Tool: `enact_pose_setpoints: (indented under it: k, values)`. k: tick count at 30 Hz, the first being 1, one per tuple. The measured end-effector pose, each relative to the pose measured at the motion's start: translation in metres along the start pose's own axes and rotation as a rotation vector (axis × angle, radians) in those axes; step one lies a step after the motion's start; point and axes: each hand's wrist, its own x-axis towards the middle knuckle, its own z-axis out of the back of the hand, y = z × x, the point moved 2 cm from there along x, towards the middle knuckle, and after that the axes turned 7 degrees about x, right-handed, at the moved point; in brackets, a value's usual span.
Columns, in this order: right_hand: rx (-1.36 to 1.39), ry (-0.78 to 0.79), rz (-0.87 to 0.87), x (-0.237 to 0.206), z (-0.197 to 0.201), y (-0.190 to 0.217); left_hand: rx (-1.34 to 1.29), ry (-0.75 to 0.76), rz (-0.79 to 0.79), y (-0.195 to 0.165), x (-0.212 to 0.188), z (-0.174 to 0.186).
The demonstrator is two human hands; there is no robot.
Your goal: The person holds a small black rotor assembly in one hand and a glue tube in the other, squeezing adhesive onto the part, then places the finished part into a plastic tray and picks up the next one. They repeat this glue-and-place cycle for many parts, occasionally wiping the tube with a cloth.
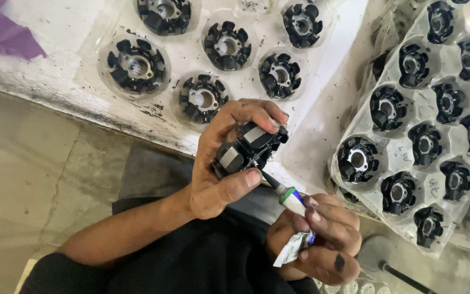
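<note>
A black stator core (pixel 250 148), a small round part with stubby poles around its edge and pale grey metal faces on two poles, is held up in front of the person, just below the table edge. The left hand (pixel 221 169) is clamped on it, thumb underneath and fingers curled over the top. A marker pen (pixel 289 197) with a dark tip, a green band and a white barrel touches the core's lower right side. The right hand (pixel 319 239) grips the pen, fingers closed tight around the barrel, with a crumpled bit of white label sticking out below. The two hands sit close together but do not touch.

Beyond them, a clear plastic tray (pixel 96 51) on a scuffed white table (pixel 55 81) holds more black cores in round pockets. A second tray (pixel 452 179) of cores lies tilted to the right.
</note>
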Motion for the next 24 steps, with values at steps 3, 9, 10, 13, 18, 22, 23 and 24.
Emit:
enact_pose_setpoints:
  k: [3,9,10,13,18,22,23,24]
  values:
    - [-0.064,0.012,-0.05,0.0,0.002,-0.001,-0.006,-0.017,0.02,0.004,-0.001,0.0]
    - [-0.109,0.1,-0.065,0.001,0.005,-0.002,-0.005,-0.057,0.013,0.013,-0.001,-0.001]
    - [-0.112,0.084,-0.076,0.001,0.004,-0.004,0.005,-0.061,0.019,0.014,-0.002,-0.001]
    - [-0.096,0.163,0.0,0.002,0.003,-0.006,0.033,-0.065,0.013,0.017,-0.002,-0.002]
    - [-0.126,0.177,-0.064,-0.001,0.004,-0.008,0.02,-0.087,0.001,0.022,-0.001,-0.002]
    - [-0.106,0.13,-0.058,-0.005,0.005,-0.008,-0.039,-0.114,0.022,0.025,-0.003,-0.003]
    - [-0.114,0.12,-0.069,-0.006,0.006,-0.008,-0.052,-0.119,0.027,0.026,-0.004,-0.003]
    - [-0.122,0.11,-0.079,-0.007,0.006,-0.008,-0.066,-0.125,0.031,0.026,-0.004,-0.004]
